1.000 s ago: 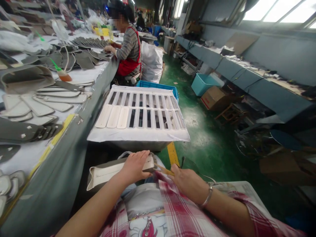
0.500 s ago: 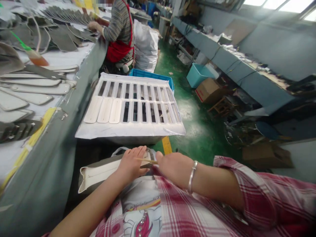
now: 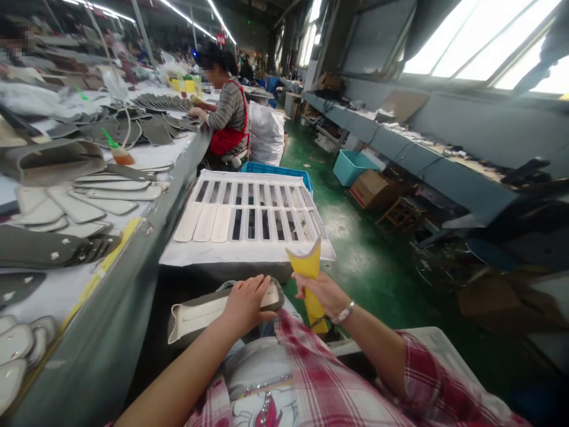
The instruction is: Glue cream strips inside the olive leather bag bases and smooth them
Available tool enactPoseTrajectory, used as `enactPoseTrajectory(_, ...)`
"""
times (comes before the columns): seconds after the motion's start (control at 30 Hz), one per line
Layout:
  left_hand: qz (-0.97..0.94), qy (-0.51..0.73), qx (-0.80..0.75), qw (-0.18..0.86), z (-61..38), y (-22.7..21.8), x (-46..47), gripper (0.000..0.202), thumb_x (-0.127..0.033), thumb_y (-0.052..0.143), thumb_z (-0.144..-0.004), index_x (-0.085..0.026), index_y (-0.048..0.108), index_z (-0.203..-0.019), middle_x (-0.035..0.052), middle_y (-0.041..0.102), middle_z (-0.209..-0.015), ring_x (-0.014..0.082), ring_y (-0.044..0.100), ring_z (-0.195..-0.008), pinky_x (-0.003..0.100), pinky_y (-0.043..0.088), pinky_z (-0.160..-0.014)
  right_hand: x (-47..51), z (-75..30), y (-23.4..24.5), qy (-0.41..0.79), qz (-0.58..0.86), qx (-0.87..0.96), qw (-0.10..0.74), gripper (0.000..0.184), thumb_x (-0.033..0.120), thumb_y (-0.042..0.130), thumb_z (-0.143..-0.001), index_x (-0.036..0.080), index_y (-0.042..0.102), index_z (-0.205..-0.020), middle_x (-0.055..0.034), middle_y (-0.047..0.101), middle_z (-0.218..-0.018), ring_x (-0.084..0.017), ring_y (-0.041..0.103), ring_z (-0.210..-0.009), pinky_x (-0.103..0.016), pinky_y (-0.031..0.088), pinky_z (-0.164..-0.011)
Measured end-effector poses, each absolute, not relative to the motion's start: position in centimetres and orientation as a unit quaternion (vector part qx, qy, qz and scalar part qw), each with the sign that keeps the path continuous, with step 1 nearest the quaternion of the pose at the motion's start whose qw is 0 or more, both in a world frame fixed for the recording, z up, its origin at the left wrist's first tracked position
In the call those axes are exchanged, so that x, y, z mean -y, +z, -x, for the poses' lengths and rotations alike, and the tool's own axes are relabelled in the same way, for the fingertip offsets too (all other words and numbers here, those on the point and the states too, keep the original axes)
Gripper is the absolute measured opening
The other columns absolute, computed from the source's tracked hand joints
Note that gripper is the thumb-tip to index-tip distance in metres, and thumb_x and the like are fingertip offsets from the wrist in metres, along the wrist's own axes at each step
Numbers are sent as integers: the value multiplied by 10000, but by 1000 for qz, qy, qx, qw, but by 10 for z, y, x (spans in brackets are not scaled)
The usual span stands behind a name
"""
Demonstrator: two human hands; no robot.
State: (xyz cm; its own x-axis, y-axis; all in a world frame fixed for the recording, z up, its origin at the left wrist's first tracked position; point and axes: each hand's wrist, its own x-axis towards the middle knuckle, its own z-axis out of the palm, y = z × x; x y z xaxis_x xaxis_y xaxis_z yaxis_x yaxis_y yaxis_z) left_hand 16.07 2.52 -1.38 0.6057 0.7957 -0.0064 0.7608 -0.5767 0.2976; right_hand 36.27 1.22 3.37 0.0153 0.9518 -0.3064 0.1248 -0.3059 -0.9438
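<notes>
A long grey case-like piece point(image 3: 195, 333) with a cream panel point(image 3: 200, 312) on top lies in front of my body. Over its right part my left hand point(image 3: 245, 301) is closed, fingers across the top and thumb at the near side. Its underside is hidden. Just right of it, my right hand point(image 3: 320, 292) grips a yellow flat tool point(image 3: 307, 265) with a concave, two-pointed upper end. The tool stands nearly upright, apart from the grey piece. Beyond my hands is a white slotted rack point(image 3: 267, 250) with several cream panels point(image 3: 202, 222) at its left.
On the left, a covered table point(image 3: 151, 261) bears grey and cream pieces and a bottle point(image 3: 122, 155) with a green nozzle. A person point(image 3: 229, 112) in a red apron sits further along it. Ahead stands a blue crate point(image 3: 278, 170); a turquoise tub point(image 3: 353, 166) is at right.
My right hand has moved right, off the grey piece. The yellow tool, earlier edge-on across that piece, is now raised and face-on. My left hand stays there. The view has tilted up.
</notes>
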Motion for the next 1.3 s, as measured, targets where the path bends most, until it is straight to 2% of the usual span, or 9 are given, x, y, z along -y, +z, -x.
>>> enactPoseTrajectory(0.1, -884, 64, -442, 136, -162, -13, -25, 775, -516, 613, -667, -198, 339, -1319, 109, 434, -1326, 265, 425, -1163, 402, 323, -929, -15, -331, 19, 577, 527, 310, 542, 301, 378, 647, -646, 167, 441, -586, 59, 414, -502, -63, 410, -454, -229, 432, -517)
enactPoseTrajectory(0.23, -886, 59, -440, 134, -164, -12, -26, 779, -504, 621, -659, -203, 340, -1320, 101, 435, -1320, 265, 423, -1157, 396, 331, -916, -22, -302, 0, 565, 504, 233, 611, 321, 417, 634, -665, 185, 413, -665, 92, 367, -479, -48, 344, -385, -205, 378, -416)
enactPoseTrajectory(0.37, -882, 51, -445, 146, -164, -11, -29, 766, -497, 616, -664, -221, 340, -1322, 98, 431, -1319, 270, 419, -1148, 402, 319, -918, -26, -291, -19, 524, 529, 259, 615, 344, 476, 602, -707, 179, 440, -773, 118, 321, -451, -30, 278, -347, -161, 282, -340)
enactPoseTrajectory(0.43, -881, 47, -444, 157, -163, -11, -31, 762, -504, 614, -661, -224, 350, -1319, 99, 429, -1324, 274, 418, -1144, 406, 315, -914, -31, -291, -22, 540, 524, 254, 608, 373, 479, 628, -683, 177, 455, -818, 123, 327, -442, -23, 260, -332, -145, 220, -313)
enactPoseTrajectory(0.53, -878, 45, -441, 178, -162, -12, -33, 790, -517, 624, -639, -225, 350, -1320, 95, 421, -1335, 276, 412, -1150, 403, 309, -916, -49, -300, -19, 589, 502, 216, 595, 392, 477, 666, -633, 180, 455, -776, 129, 307, -412, -25, 236, -306, -148, 185, -284)
enactPoseTrajectory(0.73, -869, 57, -447, 202, -164, -16, -37, 853, -495, 645, -610, -171, 326, -1332, 97, 422, -1338, 266, 392, -1178, 393, 272, -951, -89, -317, -19, 573, 473, 186, 643, 378, 492, 641, -646, 193, 430, -741, 132, 276, -421, -25, 221, -317, -148, 197, -291)
enactPoseTrajectory(0.97, -864, 60, -447, 223, -166, -17, -43, 812, -508, 620, -634, -188, 338, -1325, 94, 422, -1340, 270, 385, -1182, 406, 266, -942, -99, -308, -31, 603, 476, 163, 619, 336, 441, 649, -660, 181, 445, -721, 128, 274, -424, -22, 212, -326, -144, 185, -294)
enactPoseTrajectory(1.2, -864, 50, -445, 228, -167, -17, -51, 789, -512, 621, -645, -207, 353, -1321, 99, 433, -1333, 286, 404, -1163, 424, 272, -929, -95, -294, -30, 560, 529, 257, 583, 319, 453, 613, -707, 169, 473, -740, 109, 302, -440, -27, 261, -339, -154, 220, -308)
enactPoseTrajectory(1.3, -867, 49, -443, 224, -168, -15, -50, 780, -509, 621, -649, -207, 358, -1319, 106, 440, -1326, 286, 410, -1160, 419, 282, -921, -94, -297, -27, 580, 516, 252, 577, 333, 456, 632, -685, 168, 468, -720, 109, 300, -438, -28, 258, -344, -155, 223, -310)
